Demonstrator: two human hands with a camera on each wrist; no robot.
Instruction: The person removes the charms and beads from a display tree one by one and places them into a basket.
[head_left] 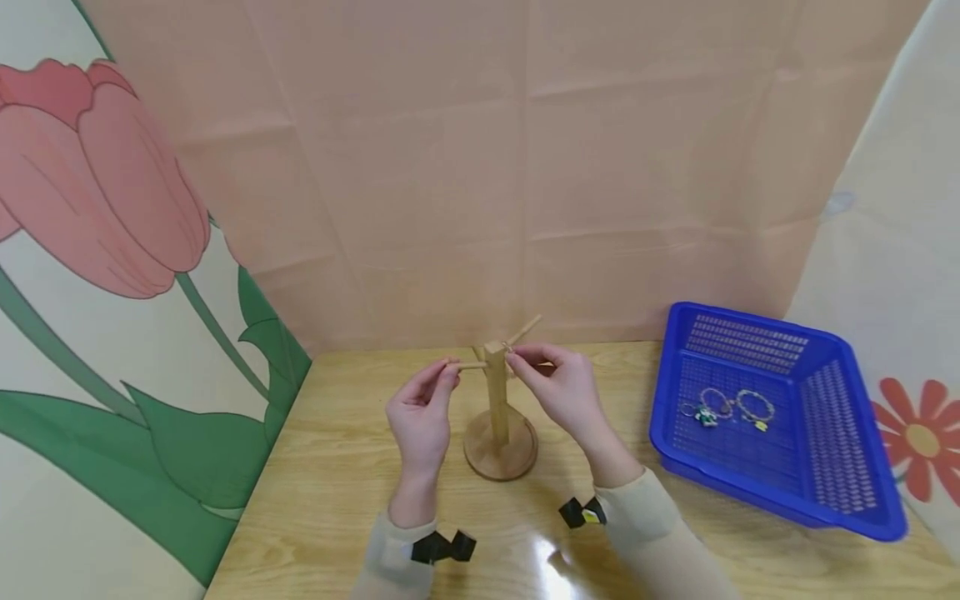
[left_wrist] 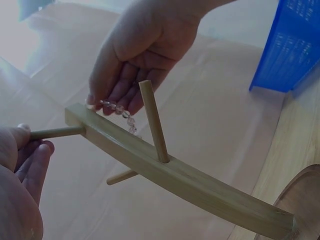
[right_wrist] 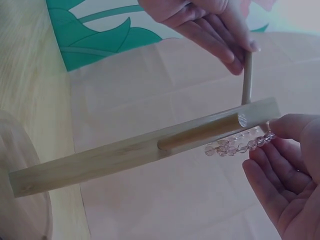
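Observation:
A wooden peg stand (head_left: 498, 400) with a round base stands upright on the table, thin pegs sticking out of its post. My left hand (head_left: 424, 410) pinches the end of the upper left peg (left_wrist: 57, 132) between thumb and fingers. On the other side of the post, my right hand (head_left: 561, 387) pinches a bracelet of clear pinkish beads (right_wrist: 245, 146) between thumb and forefinger. That bracelet hangs beside the top of the post, around the upper right peg as far as the right wrist view shows. Part of its loop is hidden by the post.
A blue plastic basket (head_left: 750, 492) stands at the right of the table. Inside lie a beaded bracelet with a yellow charm (head_left: 755, 406), another bracelet (head_left: 716, 403) and a green charm (head_left: 706, 417). A pinkish cloth (head_left: 450, 167) hangs behind the table.

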